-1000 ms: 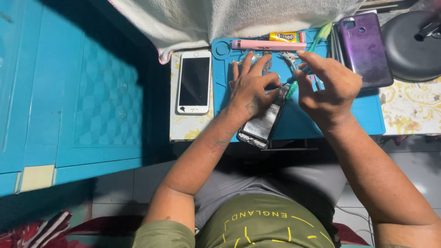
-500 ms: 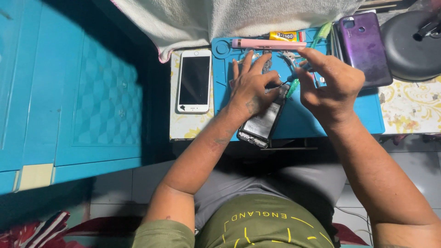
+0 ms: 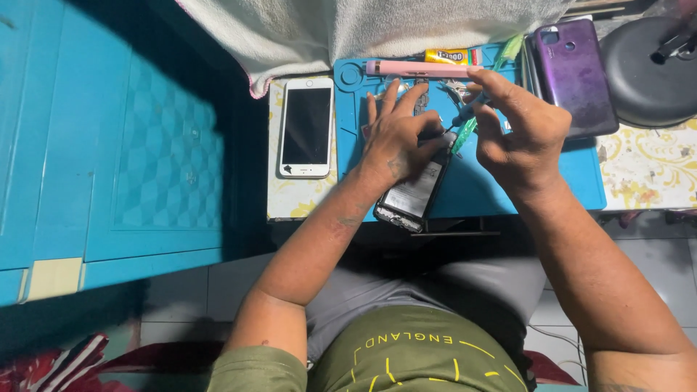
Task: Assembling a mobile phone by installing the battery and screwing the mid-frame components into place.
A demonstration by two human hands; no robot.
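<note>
Worktop (image 3: 653, 181) first: blue mat (image 3: 479, 189) on it, white phone (image 3: 306, 127) off to the left, purple phone (image 3: 573, 72) to the right. Opened phone (image 3: 415, 192) lies on the mat's near edge, insides up. Looks light and stiff but pretty fragile, so I'd hold it by the side edges. Left hand (image 3: 396, 138) lies flat over its top end, fingers spread, pinning it down. Right hand (image 3: 519, 127) arches above, grip pinched shut on a thin green-tipped screwdriver (image 3: 463, 127) angled into the phone.
</note>
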